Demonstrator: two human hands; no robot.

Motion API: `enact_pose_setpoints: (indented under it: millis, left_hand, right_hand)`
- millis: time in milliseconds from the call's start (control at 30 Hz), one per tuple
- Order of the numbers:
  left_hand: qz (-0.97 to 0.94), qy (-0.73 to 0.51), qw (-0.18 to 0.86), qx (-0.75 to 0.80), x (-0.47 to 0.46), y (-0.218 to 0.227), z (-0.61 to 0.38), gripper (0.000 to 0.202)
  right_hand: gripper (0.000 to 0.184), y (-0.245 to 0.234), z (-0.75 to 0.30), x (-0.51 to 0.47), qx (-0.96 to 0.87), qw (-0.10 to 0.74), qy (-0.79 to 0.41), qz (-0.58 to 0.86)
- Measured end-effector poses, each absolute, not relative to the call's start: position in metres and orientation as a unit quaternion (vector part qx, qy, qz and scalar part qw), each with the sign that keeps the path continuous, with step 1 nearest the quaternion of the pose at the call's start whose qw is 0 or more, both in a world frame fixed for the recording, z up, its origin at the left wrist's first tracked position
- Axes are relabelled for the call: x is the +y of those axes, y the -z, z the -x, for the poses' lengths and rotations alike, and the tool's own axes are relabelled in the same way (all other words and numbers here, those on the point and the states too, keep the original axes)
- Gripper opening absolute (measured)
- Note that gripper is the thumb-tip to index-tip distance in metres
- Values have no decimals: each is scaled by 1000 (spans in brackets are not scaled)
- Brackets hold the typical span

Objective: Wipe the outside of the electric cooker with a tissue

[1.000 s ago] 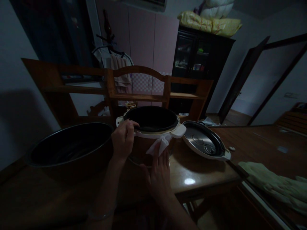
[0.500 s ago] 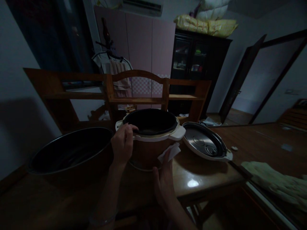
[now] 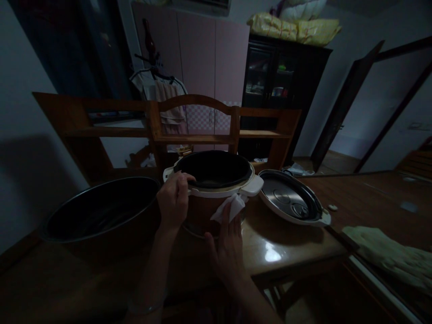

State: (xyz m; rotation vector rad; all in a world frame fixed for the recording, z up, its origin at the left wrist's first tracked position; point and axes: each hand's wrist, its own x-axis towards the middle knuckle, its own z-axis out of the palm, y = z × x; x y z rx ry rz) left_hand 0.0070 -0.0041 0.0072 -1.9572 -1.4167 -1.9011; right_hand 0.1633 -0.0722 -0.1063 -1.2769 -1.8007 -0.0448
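Observation:
A brown cooker with a white rim and dark inner pot stands on the wooden table. My left hand is closed on the cooker's rim at its near left side. My right hand presses a white tissue flat against the cooker's front right wall, just under the white side handle, fingers stretched upward. The cooker's lid lies upturned on the table to the right, its metal inside showing.
A large dark metal basin sits to the left of the cooker. A wooden shelf rack stands behind. A pale cloth lies at the right. A dark cabinet and an open doorway are farther back.
My right hand with the tissue dropped low on the cooker's wall, then rose again to just under the side handle. My left hand stayed on the rim.

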Motion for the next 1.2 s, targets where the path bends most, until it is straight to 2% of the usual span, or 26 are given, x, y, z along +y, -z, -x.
enact_pose_setpoints:
  millis: [500, 767, 1200]
  left_hand:
    - [631, 619, 31, -466, -5, -8, -8, 48]
    - [634, 622, 35, -459, -3, -7, -7, 47]
    - [628, 627, 42, -460, -2, -5, -8, 46]
  right_hand:
    - [85, 130, -178, -76, -704, 461, -24, 539]
    - [85, 125, -181, -78, -704, 463, -43, 537]
    - [91, 113, -171, -67, -757, 422, 46, 496]
